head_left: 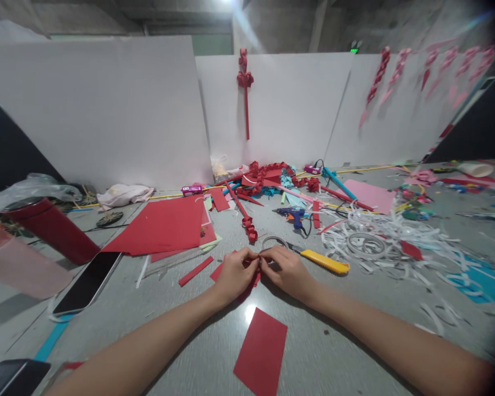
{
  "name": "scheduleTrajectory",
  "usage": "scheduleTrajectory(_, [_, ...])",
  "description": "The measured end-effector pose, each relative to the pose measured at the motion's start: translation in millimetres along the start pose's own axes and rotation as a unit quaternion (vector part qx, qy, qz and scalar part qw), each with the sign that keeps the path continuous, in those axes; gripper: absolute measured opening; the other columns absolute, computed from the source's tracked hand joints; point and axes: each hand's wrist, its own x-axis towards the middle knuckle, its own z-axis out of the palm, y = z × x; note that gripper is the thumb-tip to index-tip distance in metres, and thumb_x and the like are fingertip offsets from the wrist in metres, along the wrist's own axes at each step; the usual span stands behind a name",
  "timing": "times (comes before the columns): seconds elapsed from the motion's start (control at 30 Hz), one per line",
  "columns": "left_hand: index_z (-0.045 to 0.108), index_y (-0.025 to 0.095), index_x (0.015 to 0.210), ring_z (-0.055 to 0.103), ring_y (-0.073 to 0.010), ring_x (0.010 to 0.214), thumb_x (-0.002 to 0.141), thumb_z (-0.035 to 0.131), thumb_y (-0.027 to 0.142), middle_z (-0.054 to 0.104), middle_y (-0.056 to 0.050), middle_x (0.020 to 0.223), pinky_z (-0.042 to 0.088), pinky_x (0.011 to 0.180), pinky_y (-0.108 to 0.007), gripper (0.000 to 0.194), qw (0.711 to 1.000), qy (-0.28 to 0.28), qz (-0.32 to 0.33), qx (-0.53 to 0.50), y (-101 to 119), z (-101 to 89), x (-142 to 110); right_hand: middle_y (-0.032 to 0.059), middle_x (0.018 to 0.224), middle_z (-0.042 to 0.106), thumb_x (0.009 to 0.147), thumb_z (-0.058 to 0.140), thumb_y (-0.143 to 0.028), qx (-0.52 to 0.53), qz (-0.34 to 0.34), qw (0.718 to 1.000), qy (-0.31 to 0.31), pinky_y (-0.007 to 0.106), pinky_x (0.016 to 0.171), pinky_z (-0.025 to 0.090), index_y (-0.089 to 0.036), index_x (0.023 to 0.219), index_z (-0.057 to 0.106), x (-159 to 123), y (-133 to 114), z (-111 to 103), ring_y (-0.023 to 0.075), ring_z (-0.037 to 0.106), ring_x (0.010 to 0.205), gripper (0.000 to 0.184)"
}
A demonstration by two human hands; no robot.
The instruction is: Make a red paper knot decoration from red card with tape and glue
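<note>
My left hand (237,272) and my right hand (289,270) meet in front of me, fingertips pinched together. Between them is a small red paper piece (259,258), mostly covered by the fingers. More red paper (216,271) shows under and beside the left hand. A red paper strip (196,271) lies further left. Nearer to me is a flat red paper sheet (262,352). Just beyond the right hand lies a yellow utility knife (325,262), next to a roll of tape (274,240) partly hidden by that hand.
Large red sheets (160,225) lie left of centre, near a phone (86,283) and a red bottle (53,228). A blue glue gun (295,214) rests beyond the knife. White paper scraps (367,247) spread to the right. Behind stands a white panel (284,110) with a red paper ornament (245,80).
</note>
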Motion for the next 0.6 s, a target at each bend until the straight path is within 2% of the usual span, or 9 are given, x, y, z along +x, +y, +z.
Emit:
scheduleTrajectory(0.2, [0.058,0.019,0.085,0.076,-0.02,0.077,0.094,0.063,0.035,0.072,-0.003,0.081,0.063,0.068,-0.031,0.019,0.984,0.01,-0.068,-0.166,-5,4.3,3,0.0054,0.086,0.071,0.095,0.06,-0.015,0.021,0.061,0.997,0.03,0.035,0.076,0.055,-0.022,0.094,0.067,-1,7,3,0.0206,0.067,0.08,0.01])
scheduleTrajectory(0.4, [0.057,0.018,0.09,0.077,-0.0212,0.072,0.094,0.065,0.041,0.074,-0.005,0.077,0.064,0.066,-0.033,0.025,0.977,0.022,-0.086,-0.193,-10,5.2,6,0.0038,0.082,0.07,0.092,0.06,-0.016,0.022,0.089,0.995,0.044,0.033,0.072,0.053,-0.021,0.09,0.066,2,6,2,0.0191,0.065,0.075,0.009])
scheduleTrajectory(0.5, [0.055,0.018,0.094,0.077,-0.0225,0.066,0.091,0.068,0.045,0.074,-0.005,0.071,0.064,0.063,-0.035,0.03,0.967,0.047,-0.118,-0.22,-12,2.6,10,0.0017,0.077,0.07,0.09,0.061,-0.017,0.013,0.136,0.989,0.05,0.03,0.068,0.052,-0.022,0.083,0.067,12,6,-6,0.0178,0.065,0.069,0.009])
scheduleTrajectory(0.6, [0.053,0.018,0.095,0.077,-0.0244,0.062,0.087,0.071,0.048,0.074,-0.005,0.067,0.063,0.061,-0.035,0.036,0.953,0.079,-0.152,-0.248,-14,-1.2,14,-0.0006,0.07,0.07,0.087,0.063,-0.019,-0.004,0.173,0.984,0.042,0.028,0.063,0.049,-0.022,0.076,0.067,30,11,-25,0.016,0.065,0.062,0.012])
